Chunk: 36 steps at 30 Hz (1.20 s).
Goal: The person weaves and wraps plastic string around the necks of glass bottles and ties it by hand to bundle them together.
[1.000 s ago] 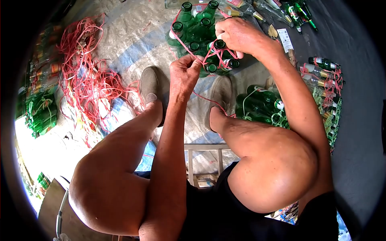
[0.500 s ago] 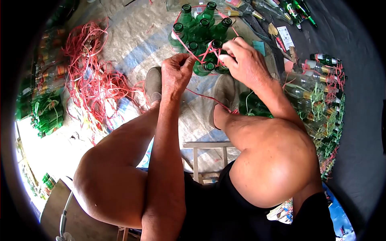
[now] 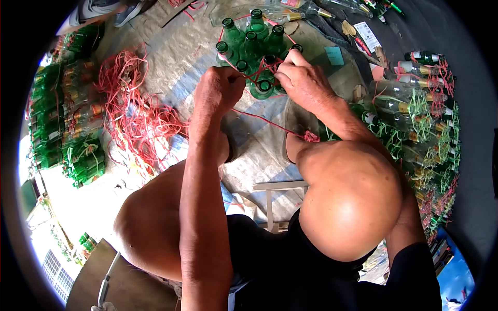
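A cluster of green glass bottles (image 3: 250, 49) stands upright on the floor in front of me, with pink plastic twine (image 3: 232, 66) looped around it and crossing between the nearest necks. My left hand (image 3: 219, 89) is closed in a fist at the cluster's near left side, the twine running into its fingers. On the near right side, my right hand (image 3: 306, 83) pinches the twine beside the bottle necks, its fingertips partly hidden. One strand of twine trails from below my left hand toward my right ankle.
A tangled heap of pink twine (image 3: 136, 116) lies on the left floor sheet. Tied bottles are stacked along the left (image 3: 49, 114) and right (image 3: 420, 124). A wooden stool frame (image 3: 280, 185) shows between my legs. Another person's shoe (image 3: 127, 14) is at upper left.
My left hand has drawn slightly left and its fingers have curled into a fist. My right hand's spread fingers have closed at the twine. Another person's foot has come into view.
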Each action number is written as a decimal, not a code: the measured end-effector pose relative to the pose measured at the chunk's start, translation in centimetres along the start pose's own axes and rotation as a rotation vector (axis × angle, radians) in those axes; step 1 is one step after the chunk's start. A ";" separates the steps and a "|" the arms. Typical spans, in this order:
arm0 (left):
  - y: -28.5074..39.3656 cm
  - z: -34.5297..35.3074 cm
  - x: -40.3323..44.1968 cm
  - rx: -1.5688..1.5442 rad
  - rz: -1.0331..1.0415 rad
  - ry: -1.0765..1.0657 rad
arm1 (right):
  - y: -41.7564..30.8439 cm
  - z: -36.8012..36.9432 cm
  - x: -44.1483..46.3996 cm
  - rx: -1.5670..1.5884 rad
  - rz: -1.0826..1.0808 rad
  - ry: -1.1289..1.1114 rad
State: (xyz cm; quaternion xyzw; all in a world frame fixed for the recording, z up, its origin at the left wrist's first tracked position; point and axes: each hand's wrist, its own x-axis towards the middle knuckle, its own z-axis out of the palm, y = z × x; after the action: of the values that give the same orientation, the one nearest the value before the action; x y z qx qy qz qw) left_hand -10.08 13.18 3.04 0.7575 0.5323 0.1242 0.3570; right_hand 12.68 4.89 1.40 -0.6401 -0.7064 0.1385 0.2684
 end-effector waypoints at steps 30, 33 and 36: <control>1.3 -2.0 12.8 0.590 0.480 -0.273 | 0.2 1.0 -0.6 -0.043 -0.117 0.041; -0.1 -1.6 12.5 0.609 0.420 -0.196 | 0.4 1.1 -0.5 -0.058 -0.120 0.038; -0.5 -1.4 11.9 0.591 0.314 -0.197 | 0.5 0.8 -0.9 -0.046 -0.090 -0.006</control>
State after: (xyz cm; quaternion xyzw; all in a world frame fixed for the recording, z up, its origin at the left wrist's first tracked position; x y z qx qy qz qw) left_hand -6.45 24.46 1.47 0.9090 0.3853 -0.0558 0.1485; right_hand 12.66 4.22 0.31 -0.6133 -0.7382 0.1119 0.2575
